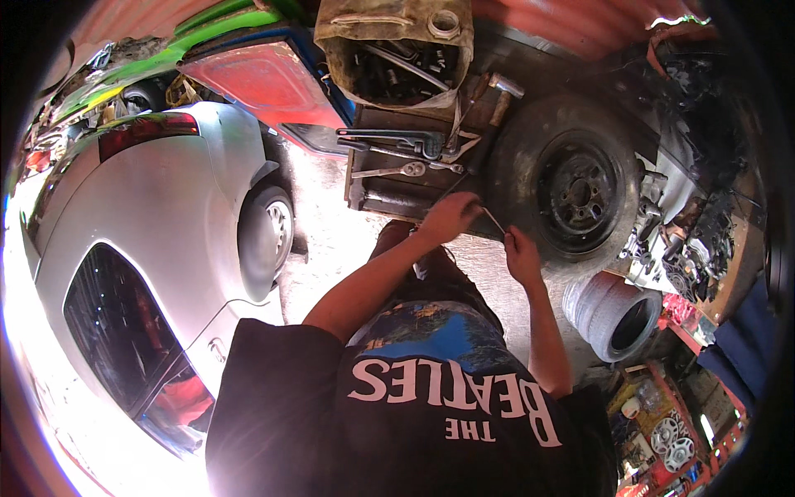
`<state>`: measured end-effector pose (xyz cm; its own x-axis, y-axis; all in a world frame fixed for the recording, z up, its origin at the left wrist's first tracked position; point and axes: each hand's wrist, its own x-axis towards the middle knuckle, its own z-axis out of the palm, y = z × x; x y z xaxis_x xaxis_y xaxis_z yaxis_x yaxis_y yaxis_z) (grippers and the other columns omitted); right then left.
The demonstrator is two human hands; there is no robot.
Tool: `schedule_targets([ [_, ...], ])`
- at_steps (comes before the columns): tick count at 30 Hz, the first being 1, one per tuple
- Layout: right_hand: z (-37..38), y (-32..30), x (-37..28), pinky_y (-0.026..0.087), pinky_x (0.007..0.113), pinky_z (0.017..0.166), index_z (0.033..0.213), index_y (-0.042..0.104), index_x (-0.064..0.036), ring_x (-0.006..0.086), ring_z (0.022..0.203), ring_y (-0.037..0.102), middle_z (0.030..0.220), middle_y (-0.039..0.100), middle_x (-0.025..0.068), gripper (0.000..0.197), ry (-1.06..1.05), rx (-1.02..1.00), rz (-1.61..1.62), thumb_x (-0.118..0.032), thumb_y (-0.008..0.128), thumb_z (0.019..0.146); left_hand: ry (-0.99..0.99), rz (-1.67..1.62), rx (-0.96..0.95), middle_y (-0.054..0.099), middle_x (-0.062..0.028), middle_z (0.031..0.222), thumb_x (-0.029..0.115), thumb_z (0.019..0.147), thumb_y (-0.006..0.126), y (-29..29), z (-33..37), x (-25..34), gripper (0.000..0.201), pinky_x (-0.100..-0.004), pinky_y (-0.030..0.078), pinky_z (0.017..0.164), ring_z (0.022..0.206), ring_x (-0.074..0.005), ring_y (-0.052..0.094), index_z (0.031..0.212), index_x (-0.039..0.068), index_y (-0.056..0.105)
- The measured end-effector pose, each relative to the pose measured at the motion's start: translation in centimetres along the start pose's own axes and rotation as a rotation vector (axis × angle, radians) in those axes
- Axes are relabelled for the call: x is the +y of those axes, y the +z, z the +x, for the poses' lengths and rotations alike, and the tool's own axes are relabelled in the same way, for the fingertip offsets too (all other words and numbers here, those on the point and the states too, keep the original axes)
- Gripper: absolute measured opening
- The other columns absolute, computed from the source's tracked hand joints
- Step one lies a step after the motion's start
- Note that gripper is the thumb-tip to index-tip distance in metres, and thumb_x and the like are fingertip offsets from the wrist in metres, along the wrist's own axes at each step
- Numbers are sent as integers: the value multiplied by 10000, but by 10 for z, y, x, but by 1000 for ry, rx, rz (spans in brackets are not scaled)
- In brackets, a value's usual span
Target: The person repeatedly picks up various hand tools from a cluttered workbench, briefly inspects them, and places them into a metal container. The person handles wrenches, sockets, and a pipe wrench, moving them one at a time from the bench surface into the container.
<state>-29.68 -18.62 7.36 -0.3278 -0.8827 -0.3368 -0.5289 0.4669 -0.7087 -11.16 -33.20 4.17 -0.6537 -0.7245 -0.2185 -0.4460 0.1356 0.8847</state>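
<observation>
My left hand [451, 217] is closed round one end of a thin metal rod-like tool [494, 221]. The other end meets my right hand [522, 254], whose fingers are pinched on it. The exact kind of tool is too small to make out. Just beyond both hands, at the bench edge, lies a car tyre [515, 170] on a black steel rim [582, 195]. Left of it on the wooden bench are a large dark wrench [431, 145], a ratchet handle [411, 169] and a hammer [505, 84].
A cut-open plastic jerrycan [393, 29] full of metal tools stands at the bench's back. A silver car [174, 190] is parked at left. Two stacked tyres [600, 311] sit at right, near metal parts [691, 257]. A red panel [257, 87] leans behind.
</observation>
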Motion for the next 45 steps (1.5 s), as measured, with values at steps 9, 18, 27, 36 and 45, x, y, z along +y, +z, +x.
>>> schedule_targets([
  [9,-28,-14,42,466,432,668,1035,625,24,325,738,652,779,659,171,296,-18,272,-25,-238,489,1019,-17,872,-30,696,-162,1018,269,925,606,32,37,-99,246,-435,493,880,983,-304,686,1040,52,627],
  [18,-60,-28,42,427,377,608,968,598,15,201,622,533,665,547,93,251,254,123,143,-206,489,1016,-220,749,-108,702,-127,884,156,898,556,62,42,-106,172,-438,528,801,864,-291,692,999,45,641],
  [27,-37,-23,39,465,443,687,1092,639,46,358,768,651,819,665,216,347,278,28,2,-253,482,1013,305,939,175,606,-104,1108,172,879,566,-15,57,-84,233,-420,467,906,1087,-278,575,1088,82,619],
  [36,-36,-32,23,485,468,741,1154,630,37,405,832,666,867,675,250,350,249,27,-62,-242,482,1004,452,1070,-23,584,-75,1063,186,887,557,10,95,-106,199,-398,446,930,1055,-240,567,1020,87,665],
  [45,-45,-6,46,439,368,634,991,622,19,249,686,567,739,592,131,284,178,97,-3,-230,488,1016,338,725,-13,578,-101,1171,196,910,567,22,62,-99,341,-410,441,998,1149,-285,554,1222,63,607],
])
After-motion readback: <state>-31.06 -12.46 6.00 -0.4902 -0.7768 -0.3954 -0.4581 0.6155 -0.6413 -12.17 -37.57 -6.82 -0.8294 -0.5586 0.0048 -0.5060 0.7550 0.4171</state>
